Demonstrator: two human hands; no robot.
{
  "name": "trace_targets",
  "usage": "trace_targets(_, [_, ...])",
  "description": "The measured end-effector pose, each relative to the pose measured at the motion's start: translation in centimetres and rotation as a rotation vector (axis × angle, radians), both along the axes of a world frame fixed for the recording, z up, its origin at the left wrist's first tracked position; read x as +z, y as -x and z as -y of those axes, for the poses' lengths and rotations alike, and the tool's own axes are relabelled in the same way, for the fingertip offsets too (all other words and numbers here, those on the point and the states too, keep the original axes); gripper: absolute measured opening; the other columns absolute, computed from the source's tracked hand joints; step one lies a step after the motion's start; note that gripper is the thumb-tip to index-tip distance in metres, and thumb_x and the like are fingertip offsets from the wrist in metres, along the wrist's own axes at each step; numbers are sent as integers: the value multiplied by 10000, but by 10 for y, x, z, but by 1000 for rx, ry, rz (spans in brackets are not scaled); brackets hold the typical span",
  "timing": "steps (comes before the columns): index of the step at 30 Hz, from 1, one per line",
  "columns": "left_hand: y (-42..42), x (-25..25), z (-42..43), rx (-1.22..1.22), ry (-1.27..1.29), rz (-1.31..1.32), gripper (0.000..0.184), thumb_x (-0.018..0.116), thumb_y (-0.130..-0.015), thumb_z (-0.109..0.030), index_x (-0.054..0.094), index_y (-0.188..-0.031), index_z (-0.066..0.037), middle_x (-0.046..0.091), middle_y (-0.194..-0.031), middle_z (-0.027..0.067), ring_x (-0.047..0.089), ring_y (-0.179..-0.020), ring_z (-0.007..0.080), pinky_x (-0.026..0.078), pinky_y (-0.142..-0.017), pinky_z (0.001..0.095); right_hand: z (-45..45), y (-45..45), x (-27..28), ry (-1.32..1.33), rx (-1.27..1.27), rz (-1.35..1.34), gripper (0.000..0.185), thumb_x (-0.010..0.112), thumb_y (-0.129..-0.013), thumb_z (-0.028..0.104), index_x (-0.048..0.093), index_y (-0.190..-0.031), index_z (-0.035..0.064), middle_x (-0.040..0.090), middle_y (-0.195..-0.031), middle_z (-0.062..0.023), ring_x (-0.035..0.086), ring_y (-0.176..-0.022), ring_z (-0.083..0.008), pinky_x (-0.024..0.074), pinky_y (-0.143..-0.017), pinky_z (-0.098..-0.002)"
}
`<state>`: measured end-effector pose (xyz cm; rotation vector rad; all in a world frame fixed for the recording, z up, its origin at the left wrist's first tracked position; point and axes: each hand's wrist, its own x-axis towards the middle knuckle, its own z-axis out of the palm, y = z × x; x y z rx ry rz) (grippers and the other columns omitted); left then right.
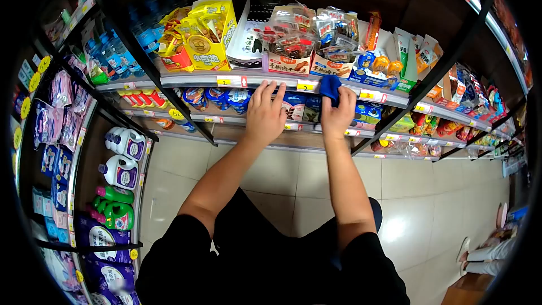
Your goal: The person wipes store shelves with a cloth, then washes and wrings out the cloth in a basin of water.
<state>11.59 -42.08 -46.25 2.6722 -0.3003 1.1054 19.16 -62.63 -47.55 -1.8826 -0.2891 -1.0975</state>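
My left hand (266,110) rests with fingers apart against the front edge of the shelf (206,81), between two yellow price tags, and holds nothing. To its right, my right hand (339,112) grips a dark blue cloth (330,88), which touches the same shelf edge beside a yellow tag (306,86). Just behind the hands stand open boxes of small packaged snacks, among them a pink-and-white box (289,63) and a blue-and-white box (332,68). A yellow snack box (212,39) is further left.
Below the hands, a lower shelf holds cups and a blue-green box (368,114). Bottles of detergent (121,170) line the left shelf. Black metal uprights cross the shelf front. Another person's legs (488,253) show at the lower right, near a brown box (467,289).
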Motion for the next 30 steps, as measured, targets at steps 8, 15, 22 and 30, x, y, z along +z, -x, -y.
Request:
trace_targets(8, [-5,-9,-10,-10,-30,51,733,745,-873,-163,545,-1578,-121,540,-1539,164,475,-1476,376,384,-1182,559,109,-25,-13,74,-329,50,294,764,-901,94,683,-1142,-54,678,-1143,-204,670,-1072,-423,549,-975,-476])
trace_targets(15, [-2,-7,-8,0,-5,19,659,708,-923,-171,554,-1559,-93,557,-1544,172,474,-1478,373,402,-1158,546,42,-20,-16,22,-309,61,313,797,-859,118,661,-1103,-24,631,-1053,-195,638,-992,-408,533,-888,-472])
trace_targets(22, [-3,-7,-14,-25,10,26,684,723,-889,-157,558,-1549,-90,556,-1540,166,467,-1486,372,394,-1169,526,-77,6,-10,24,-28,57,327,821,-827,66,648,-1095,-7,614,-1026,-175,648,-930,-385,548,-815,-454])
trace_targets(30, [11,7,-49,-155,125,-2,637,702,-881,-123,571,-1499,-35,529,-1546,167,475,-1470,374,388,-1205,521,-100,17,1,56,1,21,326,821,-826,30,649,-1102,10,604,-1025,-158,655,-898,-367,556,-772,-437])
